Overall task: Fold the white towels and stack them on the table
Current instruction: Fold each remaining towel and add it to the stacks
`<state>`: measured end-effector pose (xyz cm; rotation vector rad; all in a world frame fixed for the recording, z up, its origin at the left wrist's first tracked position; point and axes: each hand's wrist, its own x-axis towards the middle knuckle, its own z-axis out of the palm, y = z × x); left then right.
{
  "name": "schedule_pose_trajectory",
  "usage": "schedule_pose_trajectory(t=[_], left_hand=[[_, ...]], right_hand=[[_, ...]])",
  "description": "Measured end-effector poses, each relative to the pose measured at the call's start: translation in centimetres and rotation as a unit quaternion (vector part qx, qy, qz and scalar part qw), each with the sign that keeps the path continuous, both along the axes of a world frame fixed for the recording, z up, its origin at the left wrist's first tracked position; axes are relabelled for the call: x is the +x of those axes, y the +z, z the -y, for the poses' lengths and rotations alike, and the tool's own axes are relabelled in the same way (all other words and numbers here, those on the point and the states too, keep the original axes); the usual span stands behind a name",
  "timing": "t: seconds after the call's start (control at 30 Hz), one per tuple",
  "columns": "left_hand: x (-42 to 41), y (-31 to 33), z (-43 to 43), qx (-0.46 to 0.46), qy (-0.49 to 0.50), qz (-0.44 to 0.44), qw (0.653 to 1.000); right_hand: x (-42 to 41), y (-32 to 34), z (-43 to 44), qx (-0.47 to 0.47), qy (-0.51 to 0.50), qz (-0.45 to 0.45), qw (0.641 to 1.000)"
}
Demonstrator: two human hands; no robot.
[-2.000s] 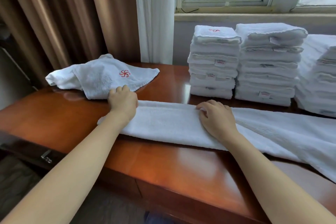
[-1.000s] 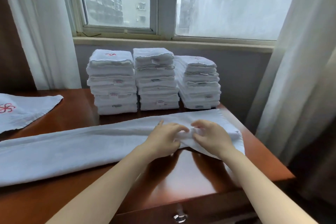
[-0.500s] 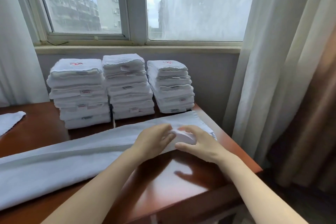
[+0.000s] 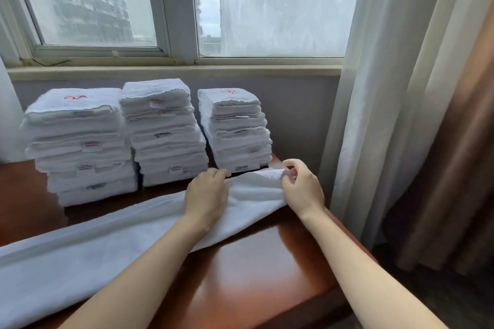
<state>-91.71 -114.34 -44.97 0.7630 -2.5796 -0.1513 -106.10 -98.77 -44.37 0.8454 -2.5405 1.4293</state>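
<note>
Two-handed: pinches towel [image 4: 107,248] end with left grip [image 4: 207,192] and right grip [image 4: 303,187], lifts it off tabletop [image 4: 267,262], likely to fold toward middle.

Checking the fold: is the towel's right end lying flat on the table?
No, the left hand and right hand hold the towel end raised above the table.

The bare left forearm [image 4: 139,270] and bare right forearm [image 4: 355,262] reach forward and draw closer toward the wrists. The left hand [image 4: 207,195] lies palm-down, fingers curled over the far edge of a long white terry towel [image 4: 107,248]. Just beside it, the right hand [image 4: 304,187] pinches that towel's raised end corner between thumb and fingertips.
</note>
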Motion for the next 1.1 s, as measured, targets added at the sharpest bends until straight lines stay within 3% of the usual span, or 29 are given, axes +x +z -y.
schedule_pose_trajectory(t=[0.1,0.27,0.33,0.57,0.9,1.0,1.1], left_hand=[[-0.1,-1.4,-0.4,0.062,-0.067,-0.028,0.995],[-0.2,-1.5,-0.2,0.065,-0.07,-0.035,0.995],[0.0,-1.6,-0.4,0.044,-0.077,-0.026,0.996],[0.4,-2.1,-0.5,-0.043,-0.131,0.01,0.99],[1.8,-2.9,-1.8,-0.032,-0.17,0.166,0.971],[2.1,-2.8,-2.2,-0.029,-0.176,0.171,0.969],[2.5,-2.7,-2.4,-0.002,-0.188,0.151,0.97]], right_hand=[[-0.7,-1.9,0.5,-0.018,-0.011,0.073,0.997],[-1.6,-2.1,0.4,-0.141,-0.035,0.025,0.989],[-1.9,-2.1,0.3,-0.119,-0.038,0.009,0.992],[-1.2,-2.2,0.4,0.098,-0.071,-0.013,0.993],[-0.2,-2.0,-1.1,0.066,-0.053,0.025,0.996],[-0.1,-2.0,-1.6,0.033,-0.057,0.032,0.997],[0.0,-2.0,-1.5,0.06,-0.051,0.026,0.997]])
